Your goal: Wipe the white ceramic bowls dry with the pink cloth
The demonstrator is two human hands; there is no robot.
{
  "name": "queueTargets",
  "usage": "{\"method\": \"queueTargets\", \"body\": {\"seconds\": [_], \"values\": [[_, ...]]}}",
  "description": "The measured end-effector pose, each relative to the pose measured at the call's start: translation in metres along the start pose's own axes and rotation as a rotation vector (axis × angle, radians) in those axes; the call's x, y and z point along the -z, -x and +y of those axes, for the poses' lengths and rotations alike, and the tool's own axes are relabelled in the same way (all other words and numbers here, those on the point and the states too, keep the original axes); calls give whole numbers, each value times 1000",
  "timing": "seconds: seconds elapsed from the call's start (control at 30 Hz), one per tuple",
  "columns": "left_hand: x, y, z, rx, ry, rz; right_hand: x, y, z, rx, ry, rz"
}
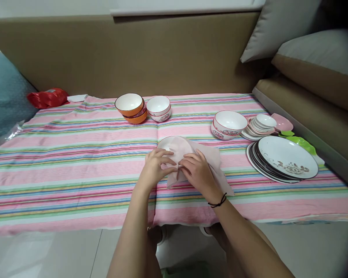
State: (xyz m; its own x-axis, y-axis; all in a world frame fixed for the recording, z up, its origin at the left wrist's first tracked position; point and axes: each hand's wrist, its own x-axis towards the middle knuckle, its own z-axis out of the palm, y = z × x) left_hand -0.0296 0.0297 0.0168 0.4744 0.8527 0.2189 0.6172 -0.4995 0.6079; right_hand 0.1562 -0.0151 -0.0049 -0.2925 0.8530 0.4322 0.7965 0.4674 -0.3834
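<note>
Our left hand (155,166) and right hand (199,174) both pinch a pale pink, creased cloth (213,159). It drapes over a white dish (164,143) at the middle of the striped cover (75,162). Stacked plates (287,158) lie at 3 o'clock.

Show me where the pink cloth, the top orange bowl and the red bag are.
pink cloth (211,156), head view, on its flat right part.
top orange bowl (129,103), head view, on its white inside.
red bag (48,97), head view, on its middle.
</note>
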Motion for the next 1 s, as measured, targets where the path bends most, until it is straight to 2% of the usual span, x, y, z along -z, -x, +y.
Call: {"method": "queueTargets", "body": {"seconds": [0.2, 0.3, 0.43, 0.57, 0.63, 0.7, 0.77, 0.8, 1.0], "values": [[18, 5, -18, -49, -19, 98, 1, 1, 2, -8, -7, -4], [24, 7, -23, 2, -83, 173, 2, 1, 2, -11, -34, -11], [24, 7, -23, 69, -129, 220, 1, 1, 3, -14, -42, -7], [17, 5, -17, 67, -37, 250, 2, 2, 1, 26, -37, 16], [11, 3, -12, 167, 48, 281, 1, 3, -2, 74, -47, -5], [5, 2, -6, 372, 119, 299, -2, 4, -6, 114, -56, -42], [0, 1, 1, 538, 154, 279, -7, 4, -11, 116, -37, -65], [-2, 1, 5, 571, 157, 266, -9, 4, -12, 100, -13, -77], [-8, 1, 13, 456, 186, 286, -14, 3, -14, -21, 134, -248]]}}
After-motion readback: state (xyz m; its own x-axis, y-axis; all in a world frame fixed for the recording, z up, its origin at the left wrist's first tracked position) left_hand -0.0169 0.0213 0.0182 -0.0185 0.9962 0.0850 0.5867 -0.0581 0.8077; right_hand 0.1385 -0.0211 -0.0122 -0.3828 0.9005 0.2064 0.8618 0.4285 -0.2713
